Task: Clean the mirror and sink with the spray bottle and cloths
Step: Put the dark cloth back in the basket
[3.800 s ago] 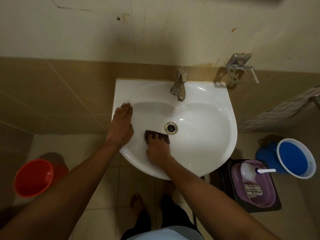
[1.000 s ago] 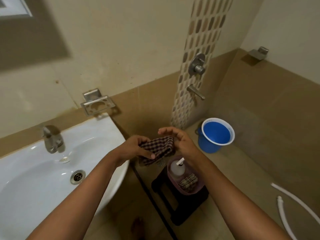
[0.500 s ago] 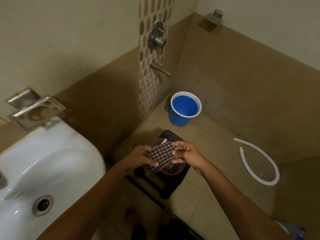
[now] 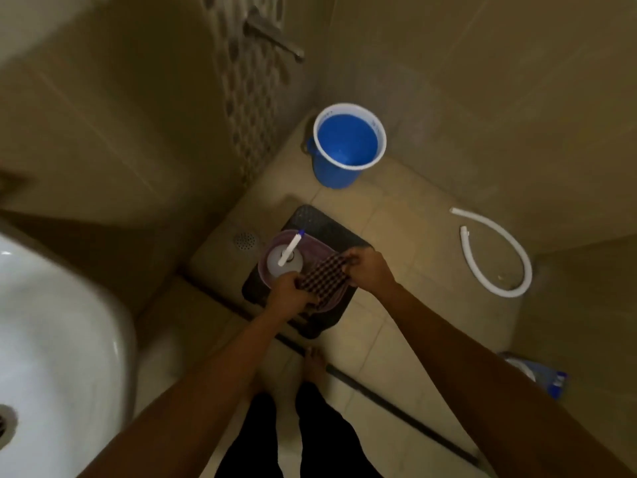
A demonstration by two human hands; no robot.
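A dark checked cloth [image 4: 324,274] is stretched between both hands, low over a purple basin [image 4: 312,241]. My left hand [image 4: 287,293] grips its near left end and my right hand [image 4: 368,269] pinches its far right end. In the basin stands a white spray bottle [image 4: 285,262] with a white nozzle tipped in blue, just left of the cloth. The basin sits on a black stool [image 4: 327,225] on the floor. The white sink [image 4: 58,339] fills the lower left, its drain at the frame's edge. The mirror is out of view.
A blue bucket [image 4: 348,146] stands in the far corner under a wall tap [image 4: 275,36]. A white hose [image 4: 496,253] curls on the floor to the right. A floor drain [image 4: 244,240] lies left of the stool. My bare feet [image 4: 312,362] are below, a blue-and-white bottle [image 4: 541,372] at right.
I have turned from the sink toward the floor at the right. Both hands carried the cloth down over the purple basin and now pull it out wider between them.
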